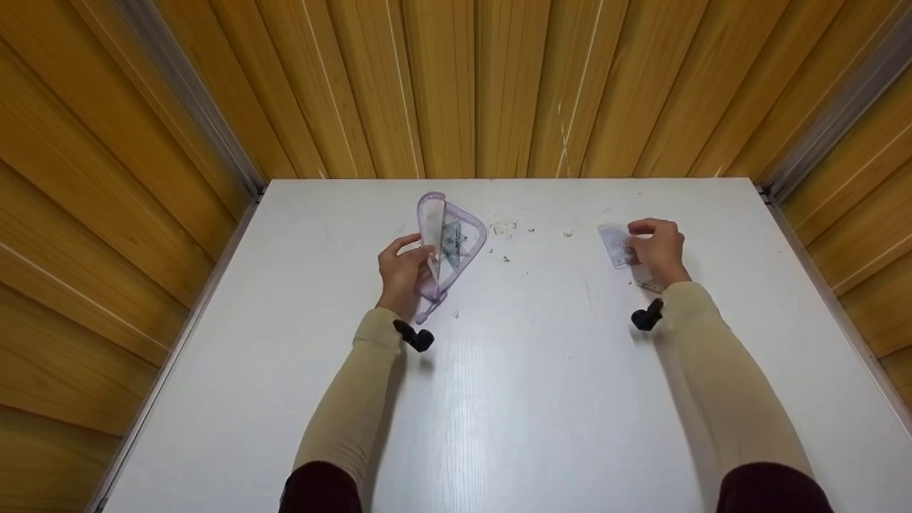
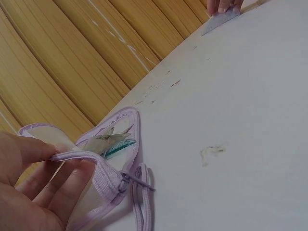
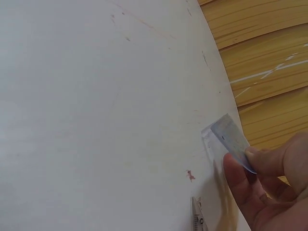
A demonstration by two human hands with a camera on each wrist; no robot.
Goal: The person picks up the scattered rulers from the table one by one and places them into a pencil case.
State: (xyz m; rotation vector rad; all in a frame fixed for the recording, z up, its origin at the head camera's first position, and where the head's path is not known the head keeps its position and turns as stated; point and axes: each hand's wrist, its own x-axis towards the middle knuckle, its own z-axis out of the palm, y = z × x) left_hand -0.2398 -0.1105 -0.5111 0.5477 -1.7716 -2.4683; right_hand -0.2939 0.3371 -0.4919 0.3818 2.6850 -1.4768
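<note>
My left hand (image 1: 405,269) grips the edge of a clear zip pouch (image 1: 476,246) with lilac trim, thumb on one side and fingers on the other. Its mouth gapes in the left wrist view, where a green set square (image 2: 120,148) and a cloudy clear pointed piece (image 2: 103,143) show inside. A zip pull loop (image 2: 146,192) hangs from the pouch's near end. Over at the right, my right hand (image 1: 657,251) pinches a small clear protractor (image 1: 614,244) by its edge, tilted close over the table. Beneath that wrist lies a clear piece with printed markings (image 3: 197,219), partly hidden.
The white table (image 1: 527,399) carries dark scuffs (image 1: 504,229) between the hands. Yellow wood-look panels (image 1: 470,85) rise behind it and on both sides, with grey metal posts (image 1: 206,100) at the back corners. A black camera mount sits on each wrist.
</note>
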